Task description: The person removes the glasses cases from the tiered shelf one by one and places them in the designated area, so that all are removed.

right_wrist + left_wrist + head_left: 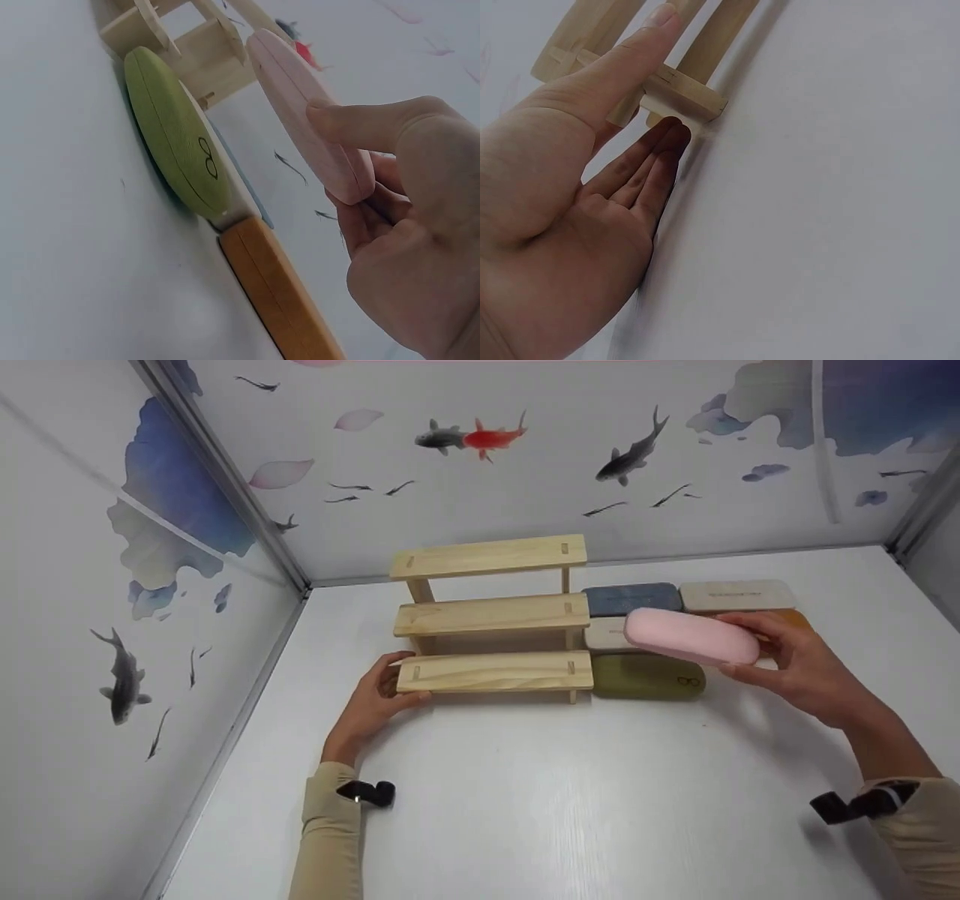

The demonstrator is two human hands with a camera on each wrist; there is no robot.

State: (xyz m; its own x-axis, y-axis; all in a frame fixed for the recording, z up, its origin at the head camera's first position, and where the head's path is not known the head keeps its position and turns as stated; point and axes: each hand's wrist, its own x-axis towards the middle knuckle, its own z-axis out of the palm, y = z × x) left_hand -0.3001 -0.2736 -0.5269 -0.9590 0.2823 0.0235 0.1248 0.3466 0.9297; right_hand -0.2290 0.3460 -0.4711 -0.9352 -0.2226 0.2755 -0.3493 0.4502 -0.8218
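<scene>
My right hand grips the right end of a pink glasses case, thumb on one side and fingers on the other. The case is raised and overlaps a row of cases in the head view. Below it lies an olive green glasses case with a small glasses print. At the left end of a three-step wooden rack, my left hand holds the lowest step, thumb along the front and fingers behind. In the left wrist view, the thumb crosses over the rack's wood.
Right of the rack lie a dark blue case, a white case, another pale case partly covered, and an orange case. White panels with painted fish stand behind and left of the white table.
</scene>
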